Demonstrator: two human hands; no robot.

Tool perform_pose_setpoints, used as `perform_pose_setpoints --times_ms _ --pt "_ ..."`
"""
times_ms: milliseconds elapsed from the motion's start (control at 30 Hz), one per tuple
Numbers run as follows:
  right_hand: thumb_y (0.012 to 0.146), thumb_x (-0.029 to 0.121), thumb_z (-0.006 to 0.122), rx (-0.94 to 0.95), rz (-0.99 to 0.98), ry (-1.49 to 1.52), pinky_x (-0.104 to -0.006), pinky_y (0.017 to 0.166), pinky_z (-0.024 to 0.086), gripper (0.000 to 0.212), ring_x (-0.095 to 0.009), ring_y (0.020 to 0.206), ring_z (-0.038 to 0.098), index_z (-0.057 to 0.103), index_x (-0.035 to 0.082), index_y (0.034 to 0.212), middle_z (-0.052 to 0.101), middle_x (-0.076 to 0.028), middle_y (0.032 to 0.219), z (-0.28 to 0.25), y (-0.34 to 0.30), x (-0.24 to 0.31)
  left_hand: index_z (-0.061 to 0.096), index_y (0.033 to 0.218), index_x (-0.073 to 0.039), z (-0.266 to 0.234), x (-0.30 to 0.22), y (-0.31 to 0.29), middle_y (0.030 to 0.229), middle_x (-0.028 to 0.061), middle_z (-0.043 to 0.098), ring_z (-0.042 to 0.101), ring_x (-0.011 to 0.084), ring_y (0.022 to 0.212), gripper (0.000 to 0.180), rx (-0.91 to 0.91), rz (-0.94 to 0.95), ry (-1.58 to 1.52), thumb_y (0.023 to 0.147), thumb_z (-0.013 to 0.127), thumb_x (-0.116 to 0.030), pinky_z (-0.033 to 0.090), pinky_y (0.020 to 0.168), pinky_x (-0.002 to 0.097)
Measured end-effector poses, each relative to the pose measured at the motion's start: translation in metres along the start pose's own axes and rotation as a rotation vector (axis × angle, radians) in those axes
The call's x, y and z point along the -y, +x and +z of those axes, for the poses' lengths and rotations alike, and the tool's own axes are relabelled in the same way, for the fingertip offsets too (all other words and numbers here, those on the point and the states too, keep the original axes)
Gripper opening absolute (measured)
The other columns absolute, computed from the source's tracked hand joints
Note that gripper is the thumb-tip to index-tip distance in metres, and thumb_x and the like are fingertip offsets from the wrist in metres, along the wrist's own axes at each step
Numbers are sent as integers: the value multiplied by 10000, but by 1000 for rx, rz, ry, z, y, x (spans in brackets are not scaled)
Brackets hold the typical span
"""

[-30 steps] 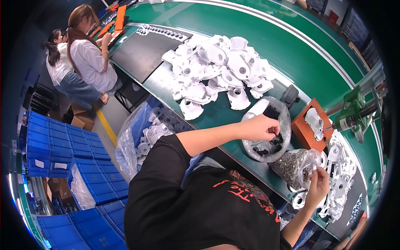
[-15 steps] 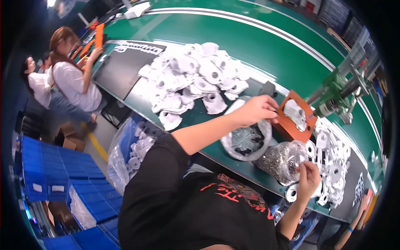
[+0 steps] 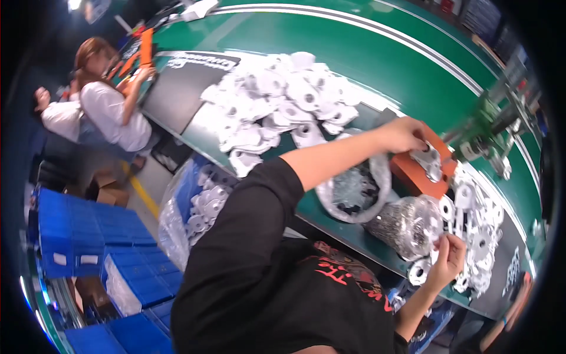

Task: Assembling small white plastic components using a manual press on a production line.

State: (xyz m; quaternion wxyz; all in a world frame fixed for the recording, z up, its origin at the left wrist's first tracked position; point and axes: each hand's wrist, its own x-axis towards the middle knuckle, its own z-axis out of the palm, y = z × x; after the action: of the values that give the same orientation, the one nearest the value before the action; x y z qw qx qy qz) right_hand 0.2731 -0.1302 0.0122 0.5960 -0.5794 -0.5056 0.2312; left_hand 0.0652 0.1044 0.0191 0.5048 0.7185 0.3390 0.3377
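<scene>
Left hand [image 3: 405,136], head view: advanced from over the bin rim half a second ago to the orange block [image 3: 411,176]; whole view also shifted slightly. Its fingers are curled down at the upper end of the white part [image 3: 433,170] lying on that block; whether they pinch a small piece, cannot tell. Right hand [image 3: 450,259]: thumb and fingers drawn together beside the mouth of the clear bag of metal hardware [image 3: 404,229]; contents of the grip, if any, not resolved.

Surroundings: bag-lined bin [image 3: 384,172] with small black pieces left of the block; loose white parts [image 3: 480,239] to its right; larger white pile [image 3: 283,100] farther left.

Risks (judgement): a careless push could tilt the white part off its seat. A small piece, if held, might slip because the fingertips work nearly out of sight. Green machine [image 3: 486,112] stands close; if lowered, fingers could be caught. Tugging the slumped bag may spill hardware.

Writing: red lettering on the black shirt [image 3: 330,307], not transcribed. Pale labels [image 3: 59,258] on blue crates [image 3: 73,227], too small to read. No brand legible.
</scene>
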Motion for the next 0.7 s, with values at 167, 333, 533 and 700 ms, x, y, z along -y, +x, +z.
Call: perform_pose_setpoints --times_ms 167,333,533,700 --pt "845 -75 565 -29 112 144 -241 654 488 86 -149 699 611 559 -44 925 627 -107 792 7 7 17 655 862 -5 -3 16 40 691 44 623 581 104 605 193 139 -45 86 797 671 -186 467 516 259" --pt "853 -66 556 -23 34 171 -262 644 520 88 -165 716 640 555 -48 939 647 -126 832 -1 14 13 702 930 -54 -6 -1 67 746 42 633 536 116 649 220 327 -169 280 776 680 -210 434 588 283" --pt "853 -45 564 -93 53 125 -241 616 503 84 -149 698 635 556 -32 936 651 -121 821 -11 12 10 726 880 -88 8 -20 93 757 33 648 529 104 650 197 460 -283 437 760 692 -240 433 593 261" --pt "863 -36 547 -92 55 136 -236 604 496 73 -146 688 631 558 -29 935 647 -113 819 -12 17 8 716 883 -91 23 -5 112 745 54 635 542 136 657 277 583 -213 525 698 741 -296 433 594 292"
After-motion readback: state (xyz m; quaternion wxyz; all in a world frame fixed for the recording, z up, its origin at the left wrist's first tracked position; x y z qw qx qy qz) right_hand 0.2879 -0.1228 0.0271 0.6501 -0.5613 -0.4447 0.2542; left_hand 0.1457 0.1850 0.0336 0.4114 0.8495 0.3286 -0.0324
